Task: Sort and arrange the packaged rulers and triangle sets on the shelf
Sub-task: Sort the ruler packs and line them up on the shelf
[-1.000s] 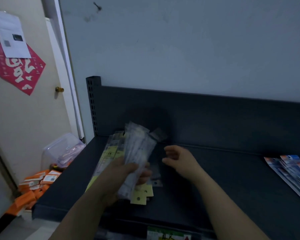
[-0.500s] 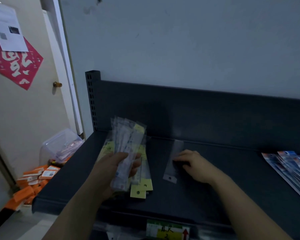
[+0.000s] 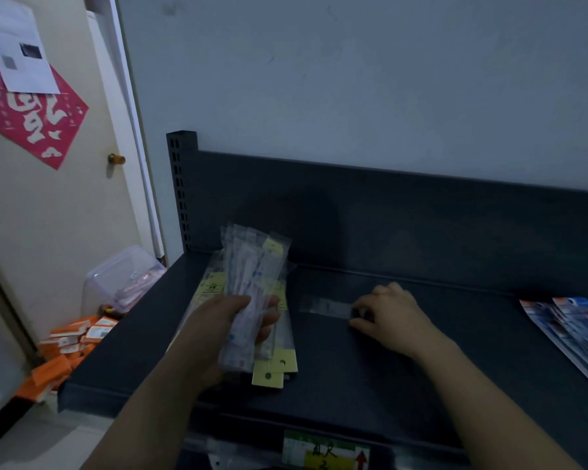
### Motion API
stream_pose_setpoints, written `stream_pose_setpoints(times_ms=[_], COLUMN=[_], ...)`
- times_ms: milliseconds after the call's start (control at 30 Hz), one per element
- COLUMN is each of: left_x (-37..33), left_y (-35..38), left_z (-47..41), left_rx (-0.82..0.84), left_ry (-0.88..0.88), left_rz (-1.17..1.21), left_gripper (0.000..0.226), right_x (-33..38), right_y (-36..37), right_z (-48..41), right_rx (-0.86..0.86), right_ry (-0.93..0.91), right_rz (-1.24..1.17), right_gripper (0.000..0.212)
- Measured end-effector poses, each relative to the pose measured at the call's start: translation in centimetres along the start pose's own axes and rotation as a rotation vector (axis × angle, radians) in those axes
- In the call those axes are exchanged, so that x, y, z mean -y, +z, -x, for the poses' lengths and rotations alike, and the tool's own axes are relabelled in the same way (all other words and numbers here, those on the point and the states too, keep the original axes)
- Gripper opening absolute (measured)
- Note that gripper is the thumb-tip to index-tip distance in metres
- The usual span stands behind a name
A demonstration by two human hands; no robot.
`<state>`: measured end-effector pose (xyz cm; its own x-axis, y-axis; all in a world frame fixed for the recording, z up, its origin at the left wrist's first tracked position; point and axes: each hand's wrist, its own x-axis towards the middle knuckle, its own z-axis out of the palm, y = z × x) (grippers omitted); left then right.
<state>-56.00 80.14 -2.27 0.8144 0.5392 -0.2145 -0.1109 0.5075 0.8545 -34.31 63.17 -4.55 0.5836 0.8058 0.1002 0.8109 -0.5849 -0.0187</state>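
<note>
Head view: sorting in hand, left hand (image 3: pixel 231 320) gripping a fanned bundle of clear-sleeved rulers (image 3: pixel 252 276) over the yellow-tagged packet stack (image 3: pixel 272 371) at the dark metal shelf (image 3: pixel 353 378) left, right hand (image 3: pixel 387 313) fingers curled on one clear flat ruler packet (image 3: pixel 323 305) mid-shelf; next move probably squaring it, then drawing another.

Left hand (image 3: pixel 224 320): ruler packs (image 3: pixel 252 262) — right hand (image 3: pixel 394 313): clear sleeve (image 3: pixel 323 305)

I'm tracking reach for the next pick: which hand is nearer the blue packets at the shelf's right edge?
Right. The right hand, pinching a clear packet mid-shelf, sits apart from the blue packets to its right; the left hand is farther left, gripping a bundle of rulers.
</note>
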Motion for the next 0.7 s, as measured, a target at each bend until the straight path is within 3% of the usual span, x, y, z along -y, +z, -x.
stream_pose_setpoints(times_ms=[100,233,400,467,567,633,700], left_x=[-0.1,-0.1,0.4,0.7,1.2,1.7,2.0], left_y=[0.2,0.5,1.7,2.2,3.0,3.8,4.6], left_z=[0.1,-0.1,-0.4,-0.7,-1.3,-1.4,-1.2], left_rx=[0.032,0.026,0.02,0.011,-0.028,-0.041,-0.029], left_ry=[-0.009,-0.022,-0.044,-0.041,-0.034,-0.027,-0.021], left_rz=[0.024,0.044,0.033,-0.014,-0.071,-0.079,-0.079], left_gripper=[0.024,0.029,0.029,0.025,0.022,0.019,0.017], right_x=[-0.6,-1.2,-1.4,-1.3,-0.3,1.1,2.8], right_y=[0.0,-0.6,-1.2,-1.3,-1.5,-1.8,-2.3], right_z=[-0.5,-0.6,-0.3,0.0,0.2,0.0,-0.1], right_rx=[0.146,0.113,0.191,0.168,0.079,0.103,0.142], right_ry=[0.036,0.076,0.244,0.251,0.299,0.341,0.335], right_rz=[-0.187,-0.281,-0.423,-0.524,-0.957,-1.332,-1.523], right_gripper=[0.053,0.031,0.015,0.021,0.022,0.018,0.013])
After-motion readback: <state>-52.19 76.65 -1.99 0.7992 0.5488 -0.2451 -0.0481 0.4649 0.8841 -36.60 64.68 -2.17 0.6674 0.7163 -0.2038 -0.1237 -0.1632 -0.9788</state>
